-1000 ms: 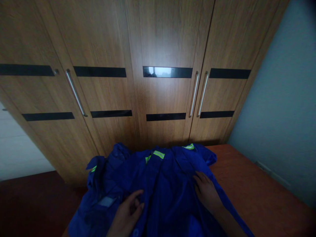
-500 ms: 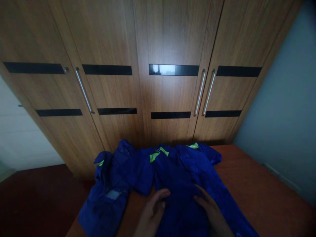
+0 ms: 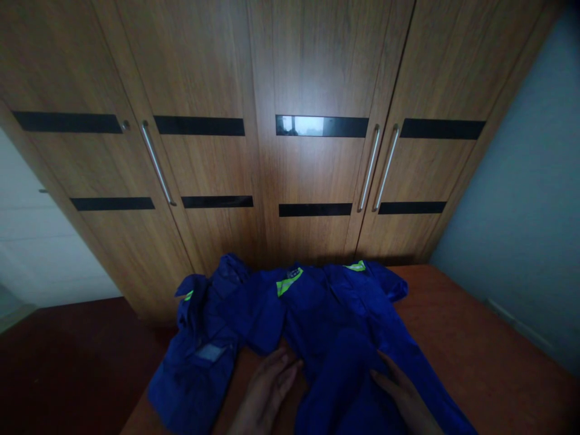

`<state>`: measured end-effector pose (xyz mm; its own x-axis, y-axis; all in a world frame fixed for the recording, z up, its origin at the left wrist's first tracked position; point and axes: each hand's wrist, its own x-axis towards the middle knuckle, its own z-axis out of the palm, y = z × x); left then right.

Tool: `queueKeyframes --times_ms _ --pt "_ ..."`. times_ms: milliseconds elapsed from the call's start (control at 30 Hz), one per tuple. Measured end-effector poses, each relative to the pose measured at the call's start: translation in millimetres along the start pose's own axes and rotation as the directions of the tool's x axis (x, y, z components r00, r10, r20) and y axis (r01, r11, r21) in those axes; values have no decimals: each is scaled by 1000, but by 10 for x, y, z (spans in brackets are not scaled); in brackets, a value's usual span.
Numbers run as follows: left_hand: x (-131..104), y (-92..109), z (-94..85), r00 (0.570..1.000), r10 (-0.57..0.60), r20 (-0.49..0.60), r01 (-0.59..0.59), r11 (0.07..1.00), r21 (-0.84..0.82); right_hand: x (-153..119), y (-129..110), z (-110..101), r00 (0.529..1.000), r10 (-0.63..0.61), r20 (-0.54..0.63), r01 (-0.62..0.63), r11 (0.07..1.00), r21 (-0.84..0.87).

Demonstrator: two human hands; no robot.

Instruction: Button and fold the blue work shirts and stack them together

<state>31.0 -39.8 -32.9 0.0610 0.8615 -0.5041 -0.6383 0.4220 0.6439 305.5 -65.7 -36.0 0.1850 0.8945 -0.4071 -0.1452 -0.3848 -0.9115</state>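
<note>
A dark blue work jacket (image 3: pixel 317 314) with yellow-green reflective strips lies spread out, its collar toward the wardrobe. One part of it rises in a bunched fold (image 3: pixel 347 362) between my hands. My left hand (image 3: pixel 267 386) is just left of that fold, its fingers stretched out and holding nothing. On the other side, my right hand (image 3: pixel 403 389) has the cloth between thumb and fingers. The lower ends of both hands run out of the picture.
Left of the jacket lies another blue garment (image 3: pixel 194 368), crumpled, with a grey patch. Both rest on a reddish-brown surface (image 3: pixel 462 338). Behind stands a wooden wardrobe (image 3: pixel 312 175) with long metal handles. A pale wall (image 3: pixel 521 211) borders the right side.
My left hand has come off the cloth and moved a little left. The raised fold has slumped and narrowed toward my right hand, which has shifted slightly right.
</note>
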Motion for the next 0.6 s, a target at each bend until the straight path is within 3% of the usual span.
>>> queueKeyframes --times_ms 100,167,300,400,500,600 --pt "159 12 173 996 -78 -51 67 979 -191 -33 -12 15 999 -35 -8 35 998 -47" --pt "273 23 262 992 -123 -18 115 963 -245 -38 -3 14 1000 -28 12 28 998 -48" --pt "472 53 345 997 -79 20 80 995 -56 -61 -3 17 998 -10 64 14 998 -65" --pt "567 133 317 999 34 -12 -34 998 45 -111 -52 5 994 -29 108 38 996 -78" --pt "573 352 252 980 198 -29 -194 976 97 -110 -79 -60 992 -77 95 86 992 -92" --pt "514 728 195 887 462 -7 -436 841 321 -21 -17 -139 990 -125 60 133 978 -161"
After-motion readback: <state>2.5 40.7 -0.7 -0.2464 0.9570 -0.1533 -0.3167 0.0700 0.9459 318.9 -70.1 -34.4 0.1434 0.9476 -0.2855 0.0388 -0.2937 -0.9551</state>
